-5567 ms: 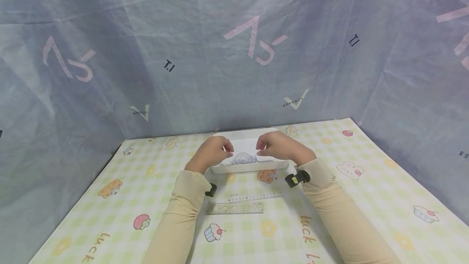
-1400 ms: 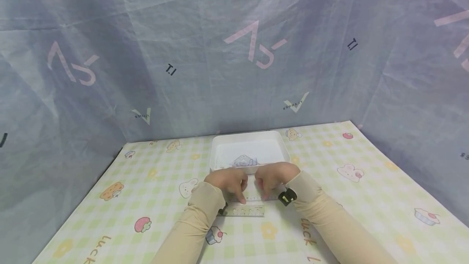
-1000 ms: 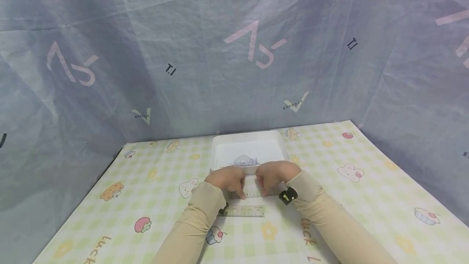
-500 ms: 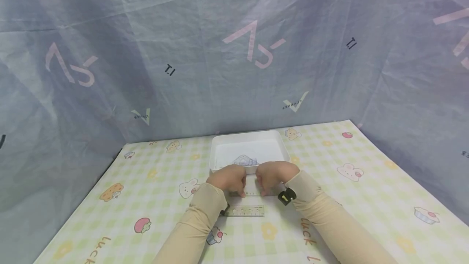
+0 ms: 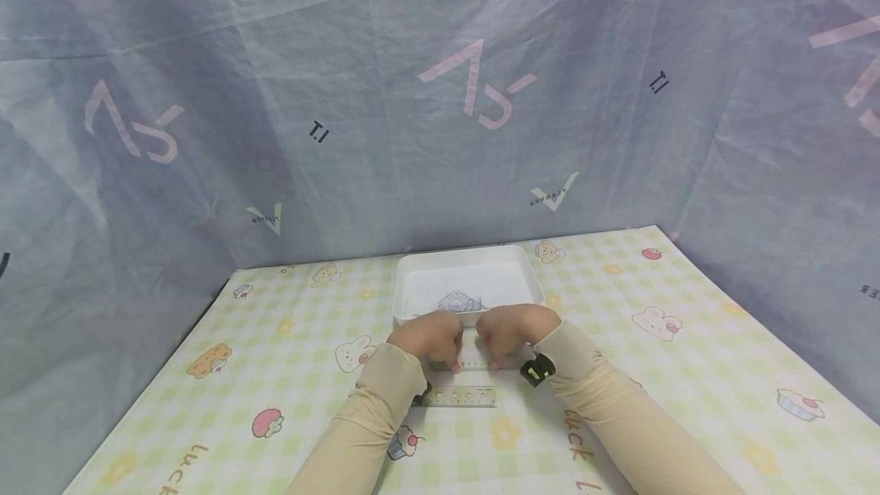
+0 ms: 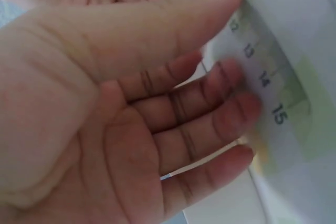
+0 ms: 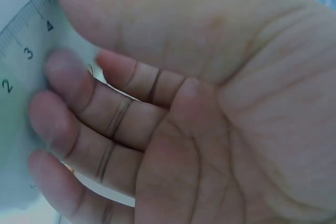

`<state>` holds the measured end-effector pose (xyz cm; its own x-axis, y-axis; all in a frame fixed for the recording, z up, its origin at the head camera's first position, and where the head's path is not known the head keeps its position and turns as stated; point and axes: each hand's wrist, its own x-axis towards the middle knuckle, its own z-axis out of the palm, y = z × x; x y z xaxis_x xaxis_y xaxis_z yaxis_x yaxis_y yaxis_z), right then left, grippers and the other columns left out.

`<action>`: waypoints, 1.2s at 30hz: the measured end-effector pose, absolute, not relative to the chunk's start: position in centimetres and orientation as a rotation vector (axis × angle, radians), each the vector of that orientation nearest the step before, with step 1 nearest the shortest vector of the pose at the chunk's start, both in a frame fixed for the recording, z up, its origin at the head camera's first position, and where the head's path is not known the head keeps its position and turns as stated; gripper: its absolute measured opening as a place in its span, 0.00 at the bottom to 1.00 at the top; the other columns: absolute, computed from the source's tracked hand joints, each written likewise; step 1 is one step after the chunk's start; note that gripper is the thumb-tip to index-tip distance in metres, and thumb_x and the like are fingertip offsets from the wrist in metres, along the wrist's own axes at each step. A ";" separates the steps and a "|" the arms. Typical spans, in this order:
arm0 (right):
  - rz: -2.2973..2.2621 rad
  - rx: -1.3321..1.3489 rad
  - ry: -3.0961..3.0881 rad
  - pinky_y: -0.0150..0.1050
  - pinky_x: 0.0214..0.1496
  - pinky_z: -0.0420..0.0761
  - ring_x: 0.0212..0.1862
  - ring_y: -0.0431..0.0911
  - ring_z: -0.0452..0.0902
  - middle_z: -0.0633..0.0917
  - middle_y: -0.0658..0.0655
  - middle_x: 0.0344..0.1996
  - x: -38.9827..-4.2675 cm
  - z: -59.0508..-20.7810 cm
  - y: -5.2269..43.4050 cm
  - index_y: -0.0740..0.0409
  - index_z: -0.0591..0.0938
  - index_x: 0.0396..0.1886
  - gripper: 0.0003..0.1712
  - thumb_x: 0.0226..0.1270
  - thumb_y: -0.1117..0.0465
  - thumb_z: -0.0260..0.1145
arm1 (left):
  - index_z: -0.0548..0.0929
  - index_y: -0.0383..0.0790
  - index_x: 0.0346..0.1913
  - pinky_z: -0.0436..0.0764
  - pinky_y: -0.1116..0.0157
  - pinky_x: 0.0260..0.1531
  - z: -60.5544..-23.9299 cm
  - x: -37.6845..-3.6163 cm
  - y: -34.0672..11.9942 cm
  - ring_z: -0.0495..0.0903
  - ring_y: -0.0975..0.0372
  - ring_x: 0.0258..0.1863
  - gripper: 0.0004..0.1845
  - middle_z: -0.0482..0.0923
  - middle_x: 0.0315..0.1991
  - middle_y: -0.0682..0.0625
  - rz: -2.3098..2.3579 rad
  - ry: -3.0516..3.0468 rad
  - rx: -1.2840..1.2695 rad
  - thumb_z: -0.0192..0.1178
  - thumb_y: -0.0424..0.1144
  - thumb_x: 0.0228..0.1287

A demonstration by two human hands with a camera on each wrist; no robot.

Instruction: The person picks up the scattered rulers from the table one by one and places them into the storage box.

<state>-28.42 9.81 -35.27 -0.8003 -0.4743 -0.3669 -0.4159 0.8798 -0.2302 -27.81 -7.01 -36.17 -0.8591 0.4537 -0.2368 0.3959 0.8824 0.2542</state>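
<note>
A clear ruler (image 5: 474, 365) lies across the table in front of the white tray, its middle showing between my hands. My left hand (image 5: 435, 338) holds its left end, thumb and fingertips at its edges near the numbers 12 to 15 in the left wrist view. The right hand (image 5: 510, 333) holds the other end, with the numbers 2 to 4 visible beside its fingertips in the right wrist view. Closer to me lies a second, greenish clear ruler (image 5: 459, 396) with round holes; my left wrist covers its left end.
Behind the hands stands the shallow white tray (image 5: 400, 289). Inside it lie a clear set square (image 5: 455, 300) and other clear pieces, partly hidden. The checked tablecloth (image 5: 309, 373) runs back to a grey-blue curtain (image 5: 385, 159).
Both hands have come from the tray to the farther ruler and taken its ends. That ruler has shifted slightly away from me and straightened. Over the last half second little moves.
</note>
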 end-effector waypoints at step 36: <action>-0.749 -0.841 2.482 0.38 0.37 0.76 0.31 0.44 0.74 0.80 0.52 0.28 -30.4 -32.7 14.4 0.59 0.77 0.28 0.09 0.60 0.66 0.71 | 0.81 0.42 0.42 0.74 0.67 0.32 -34.3 -29.0 -8.8 0.73 0.64 0.28 0.15 0.75 0.27 0.56 0.405 2.903 0.978 0.72 0.30 0.51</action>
<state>-30.42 14.35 -32.68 -0.7325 -0.6490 -0.2058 -0.4268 0.6732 -0.6038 -28.96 -8.83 -34.28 -0.7985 0.6010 0.0347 0.5876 0.7655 0.2621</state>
